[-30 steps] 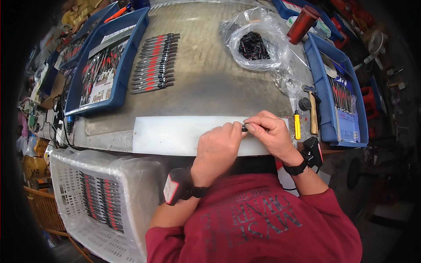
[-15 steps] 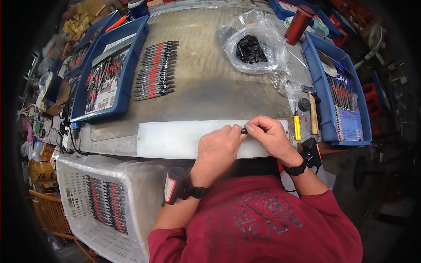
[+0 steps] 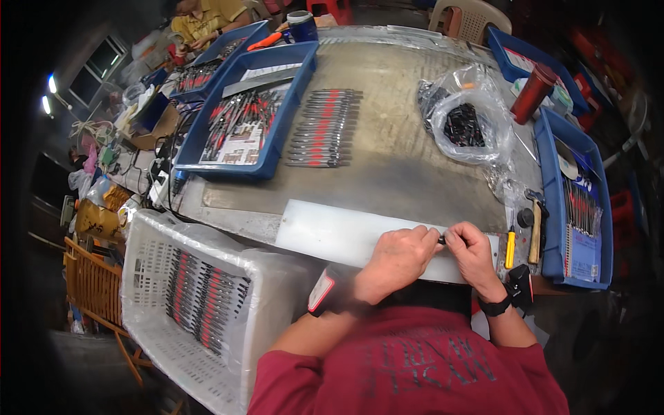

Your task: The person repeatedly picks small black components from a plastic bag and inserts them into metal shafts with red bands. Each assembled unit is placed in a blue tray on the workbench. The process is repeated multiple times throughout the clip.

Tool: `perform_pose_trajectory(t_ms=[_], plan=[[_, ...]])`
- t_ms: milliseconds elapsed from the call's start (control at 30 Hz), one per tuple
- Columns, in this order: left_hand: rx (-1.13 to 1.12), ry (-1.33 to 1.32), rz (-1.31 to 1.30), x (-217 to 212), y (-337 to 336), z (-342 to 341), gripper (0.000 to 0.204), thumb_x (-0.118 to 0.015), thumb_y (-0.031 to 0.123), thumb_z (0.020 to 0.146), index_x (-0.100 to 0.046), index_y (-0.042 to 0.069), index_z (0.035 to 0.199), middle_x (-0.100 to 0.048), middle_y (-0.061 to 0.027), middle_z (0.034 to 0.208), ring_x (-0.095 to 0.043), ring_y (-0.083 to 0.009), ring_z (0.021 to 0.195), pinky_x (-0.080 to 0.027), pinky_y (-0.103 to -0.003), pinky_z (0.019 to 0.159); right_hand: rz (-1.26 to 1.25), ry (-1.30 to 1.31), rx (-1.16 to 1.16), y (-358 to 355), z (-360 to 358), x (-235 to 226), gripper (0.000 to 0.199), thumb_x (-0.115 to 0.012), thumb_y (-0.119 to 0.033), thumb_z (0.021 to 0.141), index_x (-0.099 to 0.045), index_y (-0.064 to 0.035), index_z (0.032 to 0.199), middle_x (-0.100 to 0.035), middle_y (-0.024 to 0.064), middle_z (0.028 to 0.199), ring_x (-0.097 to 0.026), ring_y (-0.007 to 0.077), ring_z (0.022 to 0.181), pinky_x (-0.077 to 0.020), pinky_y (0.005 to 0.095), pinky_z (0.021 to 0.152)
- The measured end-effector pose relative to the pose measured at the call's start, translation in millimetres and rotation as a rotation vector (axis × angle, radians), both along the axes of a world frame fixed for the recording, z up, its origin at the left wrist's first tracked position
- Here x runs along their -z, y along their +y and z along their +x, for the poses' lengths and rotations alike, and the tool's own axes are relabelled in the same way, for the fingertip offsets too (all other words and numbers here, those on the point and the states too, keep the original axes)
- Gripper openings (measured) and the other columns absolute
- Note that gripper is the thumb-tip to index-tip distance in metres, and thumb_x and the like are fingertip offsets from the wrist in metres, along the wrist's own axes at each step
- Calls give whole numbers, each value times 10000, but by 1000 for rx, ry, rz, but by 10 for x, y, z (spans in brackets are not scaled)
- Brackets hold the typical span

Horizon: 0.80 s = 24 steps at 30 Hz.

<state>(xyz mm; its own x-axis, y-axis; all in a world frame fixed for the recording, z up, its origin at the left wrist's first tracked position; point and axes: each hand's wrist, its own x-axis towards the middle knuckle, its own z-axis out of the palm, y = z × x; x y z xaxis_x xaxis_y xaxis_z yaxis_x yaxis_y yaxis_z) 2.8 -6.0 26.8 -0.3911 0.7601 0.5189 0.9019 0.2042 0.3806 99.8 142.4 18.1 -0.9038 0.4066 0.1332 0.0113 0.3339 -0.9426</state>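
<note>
My left hand (image 3: pixel 400 257) and my right hand (image 3: pixel 474 254) meet over the right part of a white board (image 3: pixel 328 228) at the table's near edge. Fingers of both hands pinch a small black piece (image 3: pixel 441 240) between them; most of it is hidden, so its exact kind cannot be made out. A row of red-and-grey pen-shaped tools (image 3: pixel 324 131) lies side by side beyond the board. Farther right, a clear plastic bag (image 3: pixel 494 121) stands open with many small black parts (image 3: pixel 463 126) inside.
A blue tray (image 3: pixel 273 162) of loose pen-shaped tools stands at left; another blue tray (image 3: pixel 553 238) is at right. Beside it lie a hammer (image 3: pixel 535 238) and a yellow-handled screwdriver (image 3: pixel 510 250). A plastic-lined white crate (image 3: pixel 266 304) holds stacked tools. Someone in yellow (image 3: pixel 207 24) sits far left.
The whole view has swung left, so the table and its contents appear farther right and more of the crate shows. Both hands keep pinching the small black piece over the board.
</note>
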Motion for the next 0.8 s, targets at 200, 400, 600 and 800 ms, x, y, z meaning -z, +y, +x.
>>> perform_pose_trajectory(t_ms=[200,400,600,800], plan=[[21,26,-100,-44,-20,33,182,-613,205,858,-526,56,800,-552,-94,687,-617,-264,619,-506,-370,537,106,14,8,-2,14,-14,140,-606,-103,888,-599,30,845,-567,88,764,-544,141,686,-431,267,617],[5,9,-79,-2,-56,-171,174,-625,206,851,-529,60,848,-558,-95,721,-611,-279,637,-496,-377,539,48,69,47,-1,-7,73,185,-613,-96,877,-621,39,1004,-574,87,788,-533,139,689,-437,265,629],[-274,11,-18,80,-296,-742,195,-681,133,795,-576,95,955,-596,-94,765,-589,-316,658,-465,-407,550,43,31,71,38,92,203,318,-630,-100,862,-580,52,1137,-557,83,817,-506,126,693,-431,254,639],[-521,138,-161,138,-579,-1210,134,-693,139,778,-624,100,886,-618,-56,799,-560,-273,802,-453,-396,703,109,1,57,19,106,218,311,-625,-102,858,-586,38,1133,-573,81,831,-523,143,711,-443,268,647]])
